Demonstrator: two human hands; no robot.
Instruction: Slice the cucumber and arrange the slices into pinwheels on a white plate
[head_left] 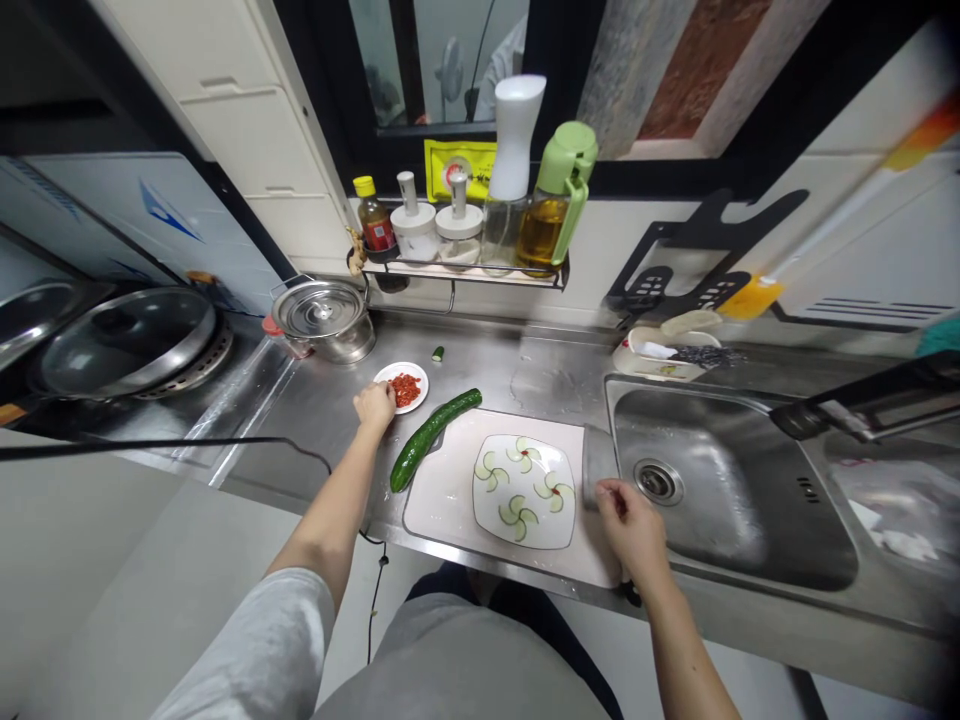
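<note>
My left hand (pixel 375 405) reaches to a small white plate (pixel 421 373) of chopped red pepper (pixel 406 388). Its fingertips are pinched together at the near-left side of the pile. My right hand (pixel 630 525) hovers by the right edge of the pink cutting board (pixel 442 515), fingers curled inward; what they hold, if anything, is hidden. On the board sits a squarish white plate (pixel 527 470) with several pinwheels of thin cucumber slices, some with red bits in the middle. A long cucumber (pixel 431 437) lies across the board's left edge. Beside my right hand is a broad grey blade (pixel 600 462).
A cucumber end (pixel 438 353) lies behind the small plate. To the right is a steel sink (pixel 720 480) with a black faucet (pixel 862 400). A lidded pot (pixel 324 318) and a covered wok (pixel 127 340) stand left. A seasoning rack (pixel 465 270) hangs on the wall.
</note>
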